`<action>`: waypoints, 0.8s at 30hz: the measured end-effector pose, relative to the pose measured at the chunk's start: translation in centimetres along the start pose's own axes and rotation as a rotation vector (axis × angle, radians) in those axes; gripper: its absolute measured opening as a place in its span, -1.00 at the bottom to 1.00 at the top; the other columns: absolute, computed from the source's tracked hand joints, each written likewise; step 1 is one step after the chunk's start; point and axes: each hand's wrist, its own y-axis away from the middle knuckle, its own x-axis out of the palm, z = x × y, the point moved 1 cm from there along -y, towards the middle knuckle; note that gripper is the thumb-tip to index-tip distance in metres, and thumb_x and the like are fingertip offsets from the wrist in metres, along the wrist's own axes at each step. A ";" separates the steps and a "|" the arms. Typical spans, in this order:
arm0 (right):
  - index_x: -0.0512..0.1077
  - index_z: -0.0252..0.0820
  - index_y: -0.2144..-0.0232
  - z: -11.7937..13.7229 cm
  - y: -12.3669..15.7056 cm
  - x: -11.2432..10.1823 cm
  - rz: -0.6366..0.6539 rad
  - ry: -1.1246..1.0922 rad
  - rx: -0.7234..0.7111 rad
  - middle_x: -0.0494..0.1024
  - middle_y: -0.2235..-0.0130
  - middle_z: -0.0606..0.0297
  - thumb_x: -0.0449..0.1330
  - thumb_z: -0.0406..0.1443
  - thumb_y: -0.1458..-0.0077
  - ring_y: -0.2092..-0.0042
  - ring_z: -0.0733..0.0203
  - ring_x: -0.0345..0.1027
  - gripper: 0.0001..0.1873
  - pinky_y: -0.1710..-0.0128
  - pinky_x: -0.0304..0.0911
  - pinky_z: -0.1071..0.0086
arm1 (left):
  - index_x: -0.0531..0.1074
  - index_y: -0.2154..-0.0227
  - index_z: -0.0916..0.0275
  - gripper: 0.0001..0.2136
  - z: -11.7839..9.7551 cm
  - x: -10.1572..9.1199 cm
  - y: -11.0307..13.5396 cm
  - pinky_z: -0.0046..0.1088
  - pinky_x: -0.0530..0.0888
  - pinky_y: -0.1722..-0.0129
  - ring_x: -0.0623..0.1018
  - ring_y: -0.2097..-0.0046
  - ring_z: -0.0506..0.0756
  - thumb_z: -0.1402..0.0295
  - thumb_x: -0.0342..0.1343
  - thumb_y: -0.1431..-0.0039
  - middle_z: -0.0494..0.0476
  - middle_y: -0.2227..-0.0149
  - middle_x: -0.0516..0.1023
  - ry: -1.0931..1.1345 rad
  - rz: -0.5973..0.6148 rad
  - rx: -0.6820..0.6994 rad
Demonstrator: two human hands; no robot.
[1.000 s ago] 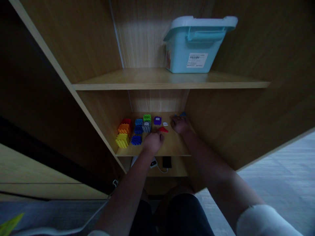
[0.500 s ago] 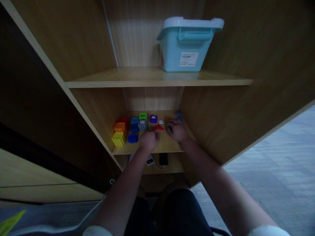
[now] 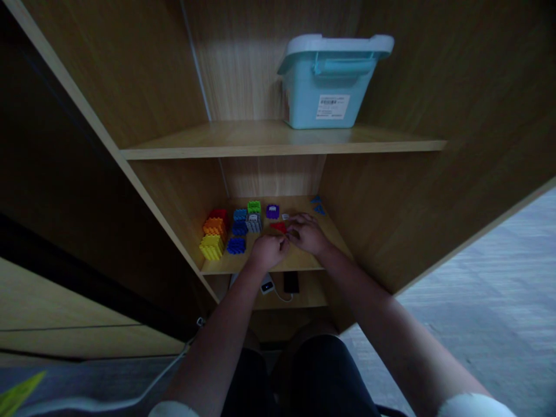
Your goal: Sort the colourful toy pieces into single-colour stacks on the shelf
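Note:
A small red triangular plastic piece (image 3: 278, 227) lies low over the middle shelf, between my two hands. My right hand (image 3: 307, 233) reaches it from the right, thumb and forefinger closed at its right end. Just in front is my left hand (image 3: 268, 252), its fingers curled into a pinch close to the right fingertips. Whatever the left fingers hold is too small to make out. Behind the red piece sit a purple block (image 3: 273, 212) with a white label and a small white label (image 3: 285, 216), partly beside my right fingers.
Left on this shelf stand stacks of yellow (image 3: 212, 248), orange (image 3: 215, 227), blue (image 3: 237, 246), grey (image 3: 253, 222) and green (image 3: 254, 207) pieces. Blue triangles (image 3: 319, 208) lie back right. A teal lidded bin (image 3: 332, 84) stands above; a black phone-like device (image 3: 291, 282) and cable lie below.
My right hand has moved left and closed in on the red piece. My left hand has shifted slightly right, so the fingertips of both hands are now close together.

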 end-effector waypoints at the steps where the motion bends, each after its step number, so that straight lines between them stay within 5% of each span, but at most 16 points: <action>1: 0.69 -0.03 0.23 0.1 -0.1 0.1 -0.005 -0.009 -0.001 0.60 -0.21 0.16 0.38 -0.22 -0.21 -0.27 -0.14 0.32 -0.91 -0.30 0.18 -0.07 | 0.71 0.14 0.13 -0.61 0.0 0.0 0.0 -0.29 0.52 0.09 0.72 0.13 0.23 0.16 -0.05 -0.51 0.28 0.19 0.76 0.004 -0.001 0.007; 16: 0.70 -0.08 0.18 1.0 -1.7 1.1 -0.037 0.004 -0.026 0.65 -0.10 0.14 0.32 -0.19 -0.31 -0.19 -0.06 0.37 -0.84 -0.24 0.22 0.10 | 0.70 0.13 0.17 -0.61 0.1 0.2 -0.2 -0.28 0.48 0.16 0.72 0.15 0.25 0.19 -0.05 -0.50 0.30 0.20 0.76 0.010 -0.032 0.036; 21: 0.63 -0.22 0.05 0.8 -0.3 -0.6 -0.162 0.171 0.360 0.63 -0.06 -0.04 0.13 -0.07 -0.44 -0.17 -0.16 0.37 -0.60 -0.20 0.22 0.05 | 0.70 0.17 0.16 -0.60 0.3 0.4 -0.1 -0.30 0.44 0.19 0.71 0.19 0.23 0.16 -0.05 -0.51 0.28 0.22 0.75 0.032 -0.030 0.022; 24: 0.51 -0.38 -0.16 0.3 0.5 -0.8 -0.151 0.271 0.580 0.56 -0.16 -0.25 0.18 0.07 -0.38 -0.21 -0.31 0.36 -0.36 -0.17 0.23 -0.02 | 0.70 0.17 0.16 -0.60 0.3 0.2 -0.1 -0.31 0.43 0.19 0.70 0.19 0.22 0.15 -0.05 -0.51 0.28 0.23 0.75 0.045 -0.033 0.013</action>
